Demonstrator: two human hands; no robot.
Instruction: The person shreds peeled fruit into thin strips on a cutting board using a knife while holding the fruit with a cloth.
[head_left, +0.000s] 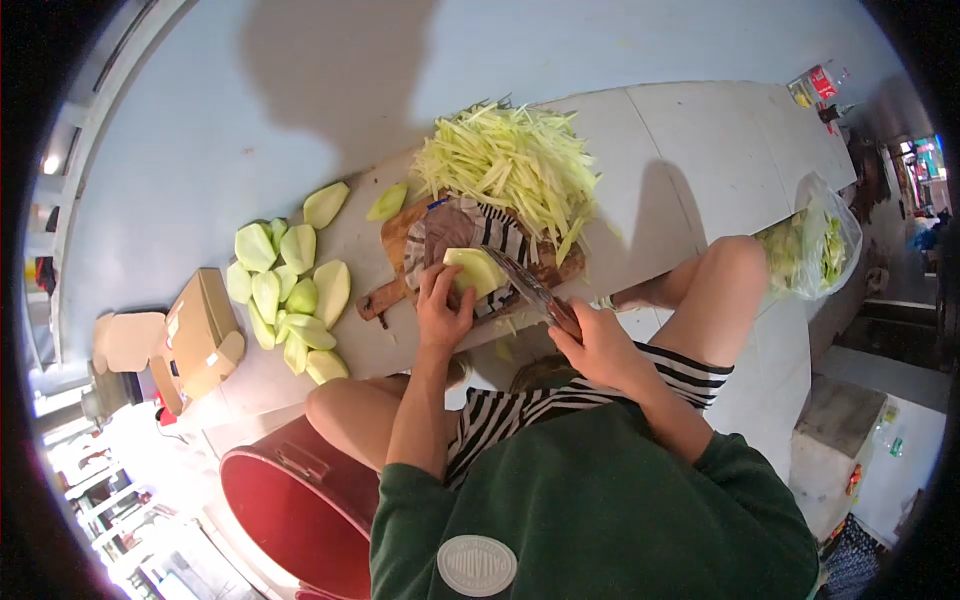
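Observation:
My left hand point(443, 312) is closed around a peeled pale green fruit piece point(474, 270), which looks like green mango. In my right hand point(603, 345) is a knife point(530, 285), its blade lying against the right side of that piece. Under both is a wooden board point(398, 240), partly covered by a striped cloth point(512, 235). A tall heap of pale green shreds point(510, 160) rises just beyond the board. Several peeled fruit pieces point(297, 245) lie to the left, and a single one point(387, 202) sits near the board's far corner.
An opened cardboard box point(200, 335) stands at the left, above a red bucket point(290, 500). On the right are a clear plastic bag point(825, 245) with green scraps inside and a plastic bottle point(815, 85). My bent knees flank the board on the tiled surface point(700, 130).

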